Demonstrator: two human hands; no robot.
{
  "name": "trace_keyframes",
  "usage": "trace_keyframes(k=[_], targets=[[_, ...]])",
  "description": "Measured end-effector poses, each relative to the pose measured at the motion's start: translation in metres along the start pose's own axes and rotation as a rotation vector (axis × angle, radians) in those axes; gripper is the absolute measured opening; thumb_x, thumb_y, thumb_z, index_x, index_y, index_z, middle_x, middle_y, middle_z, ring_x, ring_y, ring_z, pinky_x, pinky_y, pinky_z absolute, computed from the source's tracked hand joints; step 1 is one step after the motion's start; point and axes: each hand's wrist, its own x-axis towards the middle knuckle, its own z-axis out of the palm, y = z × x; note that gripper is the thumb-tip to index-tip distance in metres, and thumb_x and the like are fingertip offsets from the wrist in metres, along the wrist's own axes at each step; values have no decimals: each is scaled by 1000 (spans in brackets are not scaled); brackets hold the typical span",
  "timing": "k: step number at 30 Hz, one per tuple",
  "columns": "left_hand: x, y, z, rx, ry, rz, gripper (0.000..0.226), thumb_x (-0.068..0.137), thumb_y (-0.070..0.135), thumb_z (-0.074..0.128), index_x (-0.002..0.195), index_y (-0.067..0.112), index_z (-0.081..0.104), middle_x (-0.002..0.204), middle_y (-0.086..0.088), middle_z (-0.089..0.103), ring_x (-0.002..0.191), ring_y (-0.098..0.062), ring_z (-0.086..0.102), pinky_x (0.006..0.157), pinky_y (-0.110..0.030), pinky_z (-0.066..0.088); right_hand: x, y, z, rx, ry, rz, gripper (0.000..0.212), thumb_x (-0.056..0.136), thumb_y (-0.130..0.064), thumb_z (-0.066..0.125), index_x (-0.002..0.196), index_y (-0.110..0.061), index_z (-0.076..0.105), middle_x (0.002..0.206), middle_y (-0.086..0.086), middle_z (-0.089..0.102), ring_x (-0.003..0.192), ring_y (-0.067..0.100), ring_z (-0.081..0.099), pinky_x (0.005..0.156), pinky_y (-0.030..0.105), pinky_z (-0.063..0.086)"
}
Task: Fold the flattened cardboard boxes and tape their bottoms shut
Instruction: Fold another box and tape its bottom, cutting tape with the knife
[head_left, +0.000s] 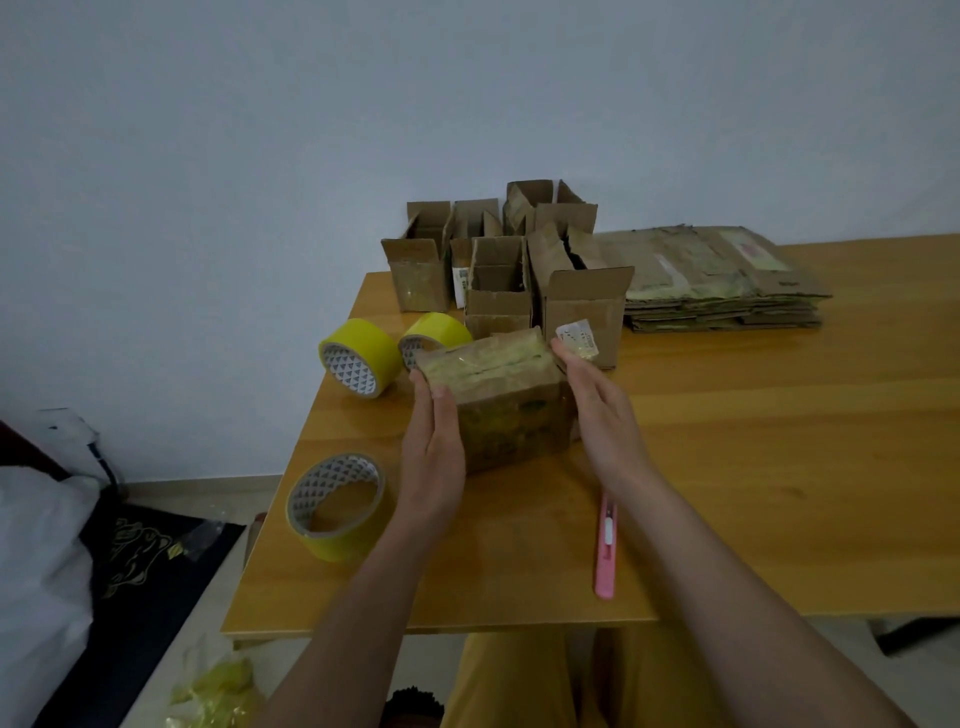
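Observation:
A small cardboard box (504, 405) stands on the wooden table (753, 467) with its taped side facing up. My left hand (434, 441) lies flat against the box's left side, fingers straight. My right hand (597, 410) is held flat along the box's right side, fingers straight, its fingertips at the top right corner. A stack of flattened boxes (722, 280) lies at the back right. Several folded open boxes (498, 280) stand behind the one between my hands.
Three yellow tape rolls lie to the left: one flat near the table's left edge (335, 506), two on their sides farther back (358, 358) (434, 335). A pink utility knife (605, 551) lies near the front edge, under my right forearm. Crumpled yellow tape (218, 686) lies on the floor.

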Motion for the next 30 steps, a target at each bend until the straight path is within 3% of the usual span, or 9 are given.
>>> trace_keyframes(k=[2, 4, 6, 11, 14, 18, 21, 24, 30], targets=[[-3, -2, 4, 35, -16, -4, 59, 103, 44, 24, 155, 30, -1, 145, 15, 30, 127, 1, 27, 89, -1, 32, 1, 3, 0, -23, -6, 29, 49, 101, -51, 32, 143, -30, 46, 140, -23, 44, 130, -7, 38, 115, 28, 32], [-4, -5, 7, 36, -33, 17, 63, 102, 44, 26, 155, 29, -4, 156, 10, 24, 132, 0, 25, 99, -12, 29, 1, 6, 2, -61, -8, 46, 57, 97, -61, 29, 141, -32, 49, 143, -15, 50, 134, 3, 41, 113, 32, 35], [-2, -6, 8, 2, -47, 4, 65, 101, 46, 28, 155, 30, -4, 160, 8, 18, 140, -6, 24, 106, -20, 27, 1, 6, 2, -55, -26, 63, 47, 98, -59, 27, 129, -41, 57, 129, -17, 61, 126, 2, 50, 104, 24, 41], [13, -8, -10, -135, -58, -120, 77, 80, 82, 37, 148, 47, 28, 153, 11, 37, 138, -15, 38, 110, -47, 38, 14, -14, -5, -46, 25, 137, 46, 102, -52, 31, 113, -26, 67, 104, -11, 68, 105, 5, 60, 88, 23, 45], [16, 2, -15, -153, 51, -108, 52, 98, 59, 33, 147, 41, 34, 148, 10, 43, 133, -15, 43, 108, -43, 42, 25, -23, -4, -53, 38, 156, 38, 100, -50, 41, 90, -26, 68, 88, -16, 65, 87, -5, 59, 74, 17, 42], [26, 19, -9, -24, 127, -99, 41, 98, 44, 50, 135, 27, 54, 128, 7, 59, 115, -14, 56, 97, -43, 52, 36, -23, 5, -79, 17, 227, 60, 86, -61, 59, 128, -18, 60, 116, -11, 58, 108, 7, 51, 74, 16, 38], [39, 19, -7, 60, 237, -102, 29, 85, 31, 72, 112, 25, 64, 110, 5, 66, 100, -17, 64, 86, -47, 57, 42, -22, 13, -141, 78, 283, 67, 73, -56, 77, 122, -16, 55, 117, -5, 57, 107, 14, 54, 85, 29, 48], [51, 16, -7, 37, 269, -159, 20, 80, 15, 77, 96, 21, 67, 97, 2, 69, 90, -19, 68, 80, -46, 59, 49, -17, 13, -161, 130, 288, 47, 73, -38, 83, 106, -14, 62, 106, 0, 61, 95, 17, 60, 82, 34, 54], [40, 11, -3, -60, 251, -116, 39, 96, 20, 61, 133, 12, 58, 101, 6, 70, 94, -13, 63, 90, -40, 56, 42, -12, 6, -47, 159, 187, 18, 89, -26, 69, 95, -9, 72, 92, 0, 66, 85, 10, 59, 80, 30, 52]])
